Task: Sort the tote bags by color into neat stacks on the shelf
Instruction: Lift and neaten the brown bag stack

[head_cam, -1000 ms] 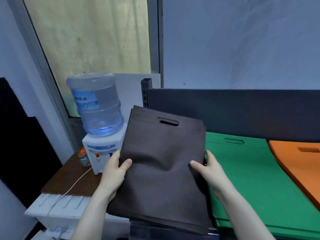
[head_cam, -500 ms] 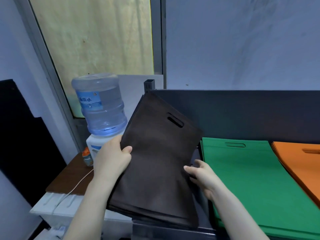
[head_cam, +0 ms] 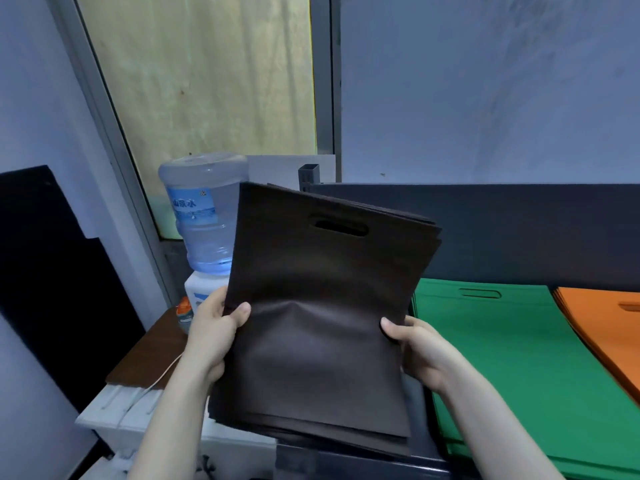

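The head camera looks down on a bundle of brown tote bags [head_cam: 311, 327] held up in front of the person, above the left end of the dark shelf [head_cam: 519, 230]. The bundle is tilted up off the shelf, its long axis running from the bottom edge near the person to the handle end farther away and higher. The die-cut handle slot [head_cam: 341, 227] sits near that far top edge and lies crosswise, slanting slightly down to the right. Several layered edges fan out at the top right corner and along the bottom, so the bags are not quite squared.

The left hand [head_cam: 211, 334] clamps the bundle's left edge, thumb pressed on the front face and the other fingers hidden behind. The right hand [head_cam: 415, 351] grips the right edge the same way, thumb tip on the front, fingers wrapped behind the fabric.

Just to the right, a stack of green tote bags [head_cam: 512, 368] lies flat on the shelf, handle slot at the far end. Beside it, further right, lies a stack of orange tote bags [head_cam: 602, 327], partly cut off by the frame edge.

To the left of the shelf stands a water dispenser [head_cam: 202, 216] with a blue bottle, on a brown-topped surface [head_cam: 149, 358].
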A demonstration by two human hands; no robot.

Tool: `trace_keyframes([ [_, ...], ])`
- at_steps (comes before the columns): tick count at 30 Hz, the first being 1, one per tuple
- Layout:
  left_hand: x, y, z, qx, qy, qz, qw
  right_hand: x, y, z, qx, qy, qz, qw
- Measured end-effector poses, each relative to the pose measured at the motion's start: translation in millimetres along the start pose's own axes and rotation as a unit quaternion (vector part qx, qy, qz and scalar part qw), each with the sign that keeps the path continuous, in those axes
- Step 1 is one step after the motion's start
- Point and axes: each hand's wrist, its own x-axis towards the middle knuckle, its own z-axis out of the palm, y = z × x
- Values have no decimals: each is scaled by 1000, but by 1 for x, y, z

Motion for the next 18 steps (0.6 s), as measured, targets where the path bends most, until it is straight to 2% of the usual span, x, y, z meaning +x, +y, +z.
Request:
trace_keyframes([
  [2,-2,-2,3,21,-14,-11,1000,-4,-2,2,-9,22,-37,999],
  [4,-4,-8,10,97,20,22,995,-9,-3,7,-37,97,-121,987],
  [7,-6,-7,27,224,82,106,965,-21,-13,18,-151,208,-293,921],
  [9,-7,-1,39,223,100,160,956,-30,-24,24,-209,241,-380,868],
  [11,-9,8,49,190,104,188,958,-40,-36,27,-213,247,-441,836],
  [13,-6,7,52,153,102,167,969,-46,-43,24,-209,238,-461,829],
  [16,-2,-19,53,125,75,120,982,-43,-28,14,-212,210,-426,854],
  [18,-3,-39,56,112,76,104,985,-39,-10,10,-224,220,-404,860],
])
